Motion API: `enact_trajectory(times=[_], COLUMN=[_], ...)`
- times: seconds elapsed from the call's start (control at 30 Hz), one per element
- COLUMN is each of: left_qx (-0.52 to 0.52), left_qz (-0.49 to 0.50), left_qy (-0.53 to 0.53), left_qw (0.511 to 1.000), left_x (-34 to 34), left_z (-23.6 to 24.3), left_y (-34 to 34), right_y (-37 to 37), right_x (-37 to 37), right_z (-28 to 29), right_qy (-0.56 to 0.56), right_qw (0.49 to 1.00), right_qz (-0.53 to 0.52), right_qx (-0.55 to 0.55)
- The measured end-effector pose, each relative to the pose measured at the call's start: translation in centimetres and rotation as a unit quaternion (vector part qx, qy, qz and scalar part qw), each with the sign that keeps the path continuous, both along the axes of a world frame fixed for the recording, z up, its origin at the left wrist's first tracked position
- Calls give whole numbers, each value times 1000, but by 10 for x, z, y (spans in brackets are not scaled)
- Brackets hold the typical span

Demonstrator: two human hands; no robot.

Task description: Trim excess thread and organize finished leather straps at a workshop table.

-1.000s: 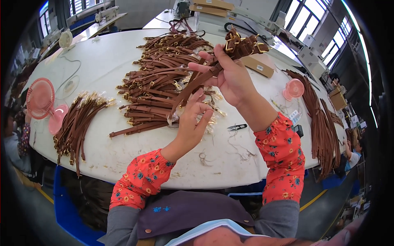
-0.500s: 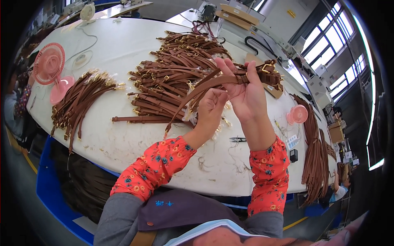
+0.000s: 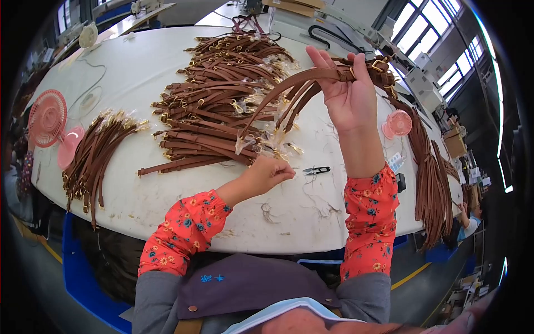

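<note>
Several brown leather straps (image 3: pixel 295 82) with gold buckles hang over my right hand (image 3: pixel 351 103), which is raised at the upper right. The thumb and fingers hold the straps near the buckle end, and their long ends droop to the left. My left hand (image 3: pixel 268 171) is low over the table, its fingertips pinched together. Whether anything thin is between them I cannot make out. Black-handled thread snips (image 3: pixel 317 170) lie just right of my left hand. Beyond it spreads a large pile of brown straps (image 3: pixel 222 94) with gold buckles and clear plastic wrap on some ends.
A smaller strap bundle (image 3: pixel 100 161) lies at the left by a pink fan (image 3: pixel 47 118). Another small pink fan (image 3: pixel 398 123) stands at the right, beside long brown strips (image 3: pixel 431 189) over the table edge. Loose threads (image 3: pixel 268 212) lie on the white table (image 3: pixel 245 236).
My left hand has come away from the straps, down and to the left, fingers pinched. My right hand has lifted the straps up and slightly to the right. The view has shifted a little.
</note>
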State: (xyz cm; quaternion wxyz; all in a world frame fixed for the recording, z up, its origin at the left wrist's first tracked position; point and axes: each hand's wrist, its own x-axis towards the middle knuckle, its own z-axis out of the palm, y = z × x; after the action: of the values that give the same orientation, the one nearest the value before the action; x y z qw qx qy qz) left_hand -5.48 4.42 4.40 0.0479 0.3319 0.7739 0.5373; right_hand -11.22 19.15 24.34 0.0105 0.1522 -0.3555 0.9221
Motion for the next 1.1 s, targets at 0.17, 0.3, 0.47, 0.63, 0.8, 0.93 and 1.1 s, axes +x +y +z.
enact_trajectory(times=[0.17,0.3,0.47,0.63,0.8,0.93,1.1], left_qx=[-101,-151,-185,-77,23,50,49], left_qz=[38,-42,-52,24,137,196,169], left_qy=[341,94,153,28,58,217,313], left_qw=[934,983,969,996,989,955,933], left_x=[6,20,28,23,25,14,17], left_z=[-10,48,59,73,87,114,162], left_y=[6,-17,-65,-107,-129,-121,-87], right_y=[36,65,74,86,77,61,-4], right_x=[-16,-16,-16,-33,-3,-4,38], right_z=[8,21,34,40,37,39,65], right_qy=[39,211,170,73,196,163,204], right_qw=[992,931,870,720,870,744,860], right_qz=[32,42,32,-192,-43,-74,95], right_qx=[112,294,461,663,450,644,458])
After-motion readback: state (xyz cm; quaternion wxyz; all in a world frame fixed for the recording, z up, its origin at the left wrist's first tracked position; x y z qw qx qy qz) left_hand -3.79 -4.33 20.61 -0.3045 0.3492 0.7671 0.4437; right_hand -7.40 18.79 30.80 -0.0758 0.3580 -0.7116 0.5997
